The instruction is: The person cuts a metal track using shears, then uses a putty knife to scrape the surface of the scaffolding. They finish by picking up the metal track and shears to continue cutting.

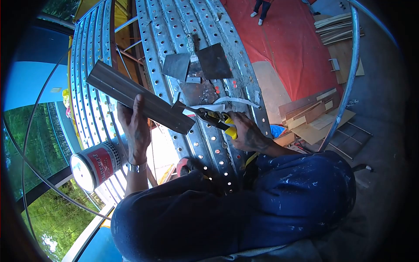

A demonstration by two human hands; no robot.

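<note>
While the left hand [134, 126] holds a long, dark grooved strip [144, 99] aslant, the right hand [246, 134] grips a pair of yellow-handled snips [211, 117] above the perforated metal plank [170, 17]. The strip's near end lies over the plank, and its far end reaches out past the plank's left edge. The left thumb presses on the strip's upper face with the fingers tucked around its underside; the right fingers are wrapped about the handles, which stand slightly apart. The snips' tip is at the strip's edge, close to a small dark flap [177, 105]; whether the blades bite into it I cannot tell.

On the plank, farther from the person than the snips, lie two dark squarish sheets [176, 67] [214, 61], angled to each other, with a rust-stained patch just below them. A curved white strip [238, 101] stretches toward the plank's right edge.

Left of the plank are a second perforated plank [94, 46] and a tilted can with a red label [99, 163]. Right of the plank, a red sheet [279, 48] spreads out, a person's legs [262, 8] at its far end, and wood offcuts [321, 115] are piled near its lower edge.
</note>
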